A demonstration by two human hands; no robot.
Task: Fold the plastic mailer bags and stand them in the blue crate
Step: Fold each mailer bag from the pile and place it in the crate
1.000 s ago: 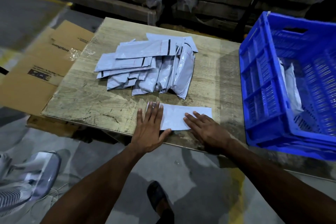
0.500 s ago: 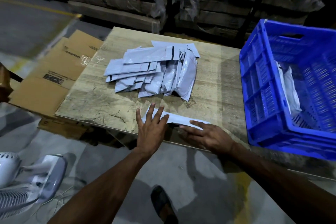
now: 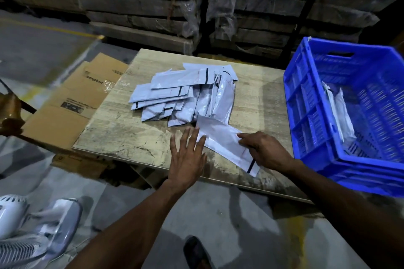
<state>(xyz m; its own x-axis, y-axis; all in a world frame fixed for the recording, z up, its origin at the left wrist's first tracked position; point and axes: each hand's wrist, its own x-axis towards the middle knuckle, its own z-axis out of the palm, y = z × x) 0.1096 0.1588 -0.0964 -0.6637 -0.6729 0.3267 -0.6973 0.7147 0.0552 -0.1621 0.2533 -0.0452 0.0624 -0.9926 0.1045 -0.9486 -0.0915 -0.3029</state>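
Note:
A white mailer bag [image 3: 220, 140] lies slanted near the front edge of the wooden table [image 3: 135, 135], its black-striped end toward me. My right hand [image 3: 265, 150] holds it along its right side, fingers on top and thumb under the edge. My left hand [image 3: 188, 155] is flat with fingers spread, its fingertips touching the bag's left end. A loose pile of grey-white mailer bags [image 3: 185, 96] lies behind it at the table's middle. The blue crate [image 3: 310, 102] stands at the right, with a few folded bags [image 3: 341, 120] upright against its near-left wall.
Flattened cardboard boxes [image 3: 72, 98] lie on the floor left of the table. A white fan [image 3: 28, 238] sits at the lower left. Wrapped pallet stacks [image 3: 140, 6] rise behind the table. A dark shoe [image 3: 196, 253] shows below the front edge.
The bag lay flat and square under both palms; its front edge was lifted, and it now lies turned on a slant, held by my right hand. The view moved closer.

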